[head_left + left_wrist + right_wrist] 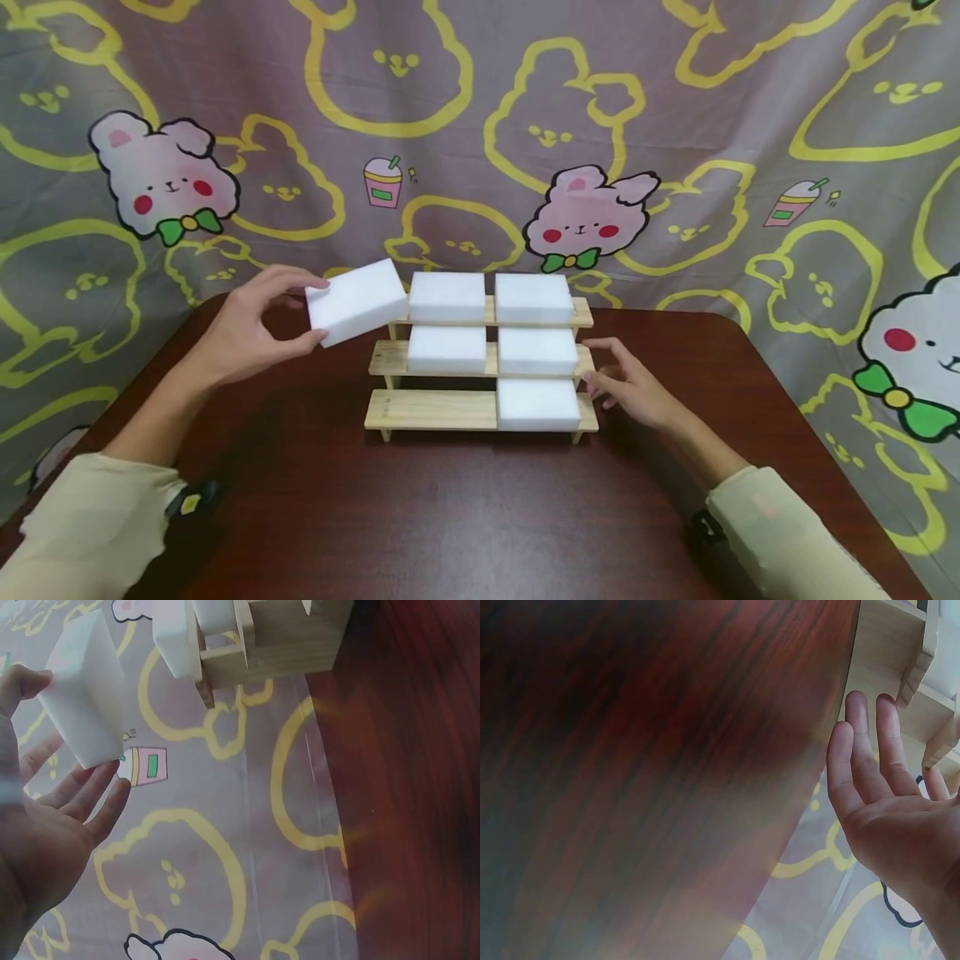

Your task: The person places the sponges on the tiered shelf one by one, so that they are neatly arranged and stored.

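My left hand [251,321] pinches a white foam block [356,302] between thumb and fingers, raised and tilted at the left of a three-tier wooden rack [435,408]. In the left wrist view, the block [86,690] stands between the thumb and the fingertips. White blocks sit in pairs on the top and middle shelves; a single block [538,404] lies on the right of the bottom shelf, whose left part is bare wood. At the rack's right end, my right hand [633,387] holds the middle shelf's end with thumb and forefinger, the other fingers [861,761] loosely extended.
The rack stands on a dark red-brown wooden table [480,517]. Behind it hangs a grey curtain [450,108] with yellow outlines and cartoon rabbits, close to the table's back edge. Pale sleeves [97,525] and dark wrist straps show on both arms.
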`<action>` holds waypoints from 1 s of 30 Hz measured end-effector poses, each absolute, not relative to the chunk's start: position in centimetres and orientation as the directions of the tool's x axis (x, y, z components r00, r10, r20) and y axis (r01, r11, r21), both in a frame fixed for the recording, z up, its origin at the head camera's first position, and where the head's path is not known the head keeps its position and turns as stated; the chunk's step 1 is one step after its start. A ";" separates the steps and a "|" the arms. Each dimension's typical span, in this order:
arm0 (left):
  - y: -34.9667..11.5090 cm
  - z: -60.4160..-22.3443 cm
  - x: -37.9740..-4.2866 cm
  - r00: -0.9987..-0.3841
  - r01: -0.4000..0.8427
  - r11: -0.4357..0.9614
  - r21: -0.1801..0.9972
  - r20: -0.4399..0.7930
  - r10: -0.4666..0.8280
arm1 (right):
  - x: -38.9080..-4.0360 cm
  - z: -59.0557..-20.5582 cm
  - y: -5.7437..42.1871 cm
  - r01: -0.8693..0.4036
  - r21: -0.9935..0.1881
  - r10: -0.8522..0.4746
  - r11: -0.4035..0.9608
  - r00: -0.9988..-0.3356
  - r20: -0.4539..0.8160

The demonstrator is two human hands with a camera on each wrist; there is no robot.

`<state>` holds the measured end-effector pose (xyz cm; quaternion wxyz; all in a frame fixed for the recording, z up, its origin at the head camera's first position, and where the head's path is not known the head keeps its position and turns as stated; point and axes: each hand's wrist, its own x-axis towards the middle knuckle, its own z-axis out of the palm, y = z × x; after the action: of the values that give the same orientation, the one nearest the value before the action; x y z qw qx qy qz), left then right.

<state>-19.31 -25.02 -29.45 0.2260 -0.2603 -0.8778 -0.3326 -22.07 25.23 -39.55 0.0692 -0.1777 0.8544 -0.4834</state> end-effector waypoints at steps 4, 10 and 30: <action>-24.3 -29.5 -19.3 -0.757 0.621 0.627 0.470 0.565 0.328 | -22.1 -39.5 25.3 -0.236 -0.849 -0.372 0.472 -0.927 0.051; -23.1 -29.8 -19.3 -0.736 0.656 0.599 0.458 0.564 0.375 | -22.1 -39.6 25.3 -0.235 -0.853 -0.367 0.466 -0.929 0.055; -20.3 -31.4 -18.9 -0.701 0.712 0.524 0.468 0.518 0.490 | -22.1 -39.6 25.2 -0.232 -0.859 -0.373 0.457 -0.926 0.052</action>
<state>-18.93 -20.33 -31.42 0.1631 -0.3506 -0.8574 -0.3396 -22.08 25.24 -39.57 0.0716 -0.1779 0.8505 -0.4898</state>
